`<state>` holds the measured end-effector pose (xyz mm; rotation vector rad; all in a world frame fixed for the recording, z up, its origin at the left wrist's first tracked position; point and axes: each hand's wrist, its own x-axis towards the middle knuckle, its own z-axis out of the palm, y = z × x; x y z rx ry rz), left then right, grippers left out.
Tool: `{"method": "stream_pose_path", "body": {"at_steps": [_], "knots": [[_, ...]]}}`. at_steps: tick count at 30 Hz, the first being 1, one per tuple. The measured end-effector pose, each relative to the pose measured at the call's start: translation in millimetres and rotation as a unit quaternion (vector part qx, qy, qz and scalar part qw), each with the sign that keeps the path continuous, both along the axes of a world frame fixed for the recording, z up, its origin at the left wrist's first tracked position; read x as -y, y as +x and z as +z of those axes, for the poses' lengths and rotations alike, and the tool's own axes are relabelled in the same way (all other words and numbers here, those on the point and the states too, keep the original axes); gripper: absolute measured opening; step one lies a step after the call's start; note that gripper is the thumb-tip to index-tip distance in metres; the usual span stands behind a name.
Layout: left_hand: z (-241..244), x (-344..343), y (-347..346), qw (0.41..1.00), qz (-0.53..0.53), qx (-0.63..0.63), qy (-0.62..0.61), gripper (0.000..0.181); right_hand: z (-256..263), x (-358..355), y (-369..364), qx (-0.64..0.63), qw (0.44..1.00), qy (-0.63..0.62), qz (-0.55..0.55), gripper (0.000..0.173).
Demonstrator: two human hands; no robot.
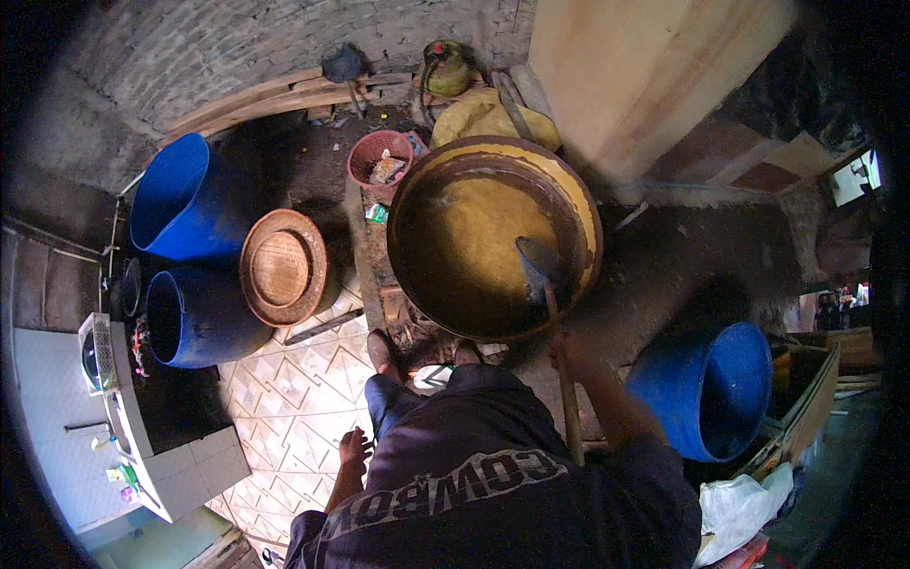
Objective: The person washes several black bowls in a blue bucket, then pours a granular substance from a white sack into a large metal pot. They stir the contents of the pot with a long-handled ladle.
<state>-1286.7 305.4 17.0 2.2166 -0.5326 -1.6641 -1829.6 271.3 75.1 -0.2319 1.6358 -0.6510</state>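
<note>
My right hand [566, 350] grips the wooden handle [570, 405] of a long ladle, held right of my body. The ladle's dark metal bowl [538, 257] is in a large round wok [490, 328], at its lower right side. The wok holds a yellow-brown mass, and a paler band coats its upper right inner wall. My left hand [355, 447] hangs beside my left thigh, above the tiled floor, with fingers partly spread and nothing seen in it.
Blue plastic barrels [213, 320] and a woven tray [281, 269] are on the left. Beyond the wok are a pink plastic basket [380, 153] and a green gas cylinder [448, 71]. Another blue barrel [668, 398] lies on the right, near a white sack [746, 501]. A tiled counter [195, 473] stands lower left.
</note>
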Motion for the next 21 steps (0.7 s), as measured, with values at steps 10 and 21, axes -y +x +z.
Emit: {"method": "stream_pose_path", "body": {"at_steps": [10, 21], "knots": [[-26.6, -50.5, 33.2, 0.982, -0.131, 0.039, -0.131, 0.042, -96.7, 95.3, -39.8, -0.088, 0.991, -0.010, -0.104, 0.014], [26.7, -58.3, 9.4, 0.996, -0.016, 0.064, -0.058, 0.044, -62.4, 193.4, 12.5, -0.321, 0.938, 0.042, 0.124, 0.017]]}}
